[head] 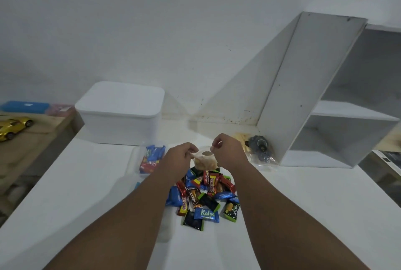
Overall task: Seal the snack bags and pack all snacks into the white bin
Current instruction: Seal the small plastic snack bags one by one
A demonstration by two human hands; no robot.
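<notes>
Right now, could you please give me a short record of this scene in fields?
left hand: pinches one top edge of the clear snack bag
right hand: pinches the opposite top edge
clear snack bag: mouth looks open, yellowish snacks inside
wrapped snacks: heaped on the table below the bag
white bin: back left, lid on
second bag: blue and red packets, left of the hands
third bag: dark contents, beside the shelf unit

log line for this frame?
phase: sealing; left hand, right hand: pinch clear snack bag top; white bin: lid on; wrapped snacks: unpacked
</notes>
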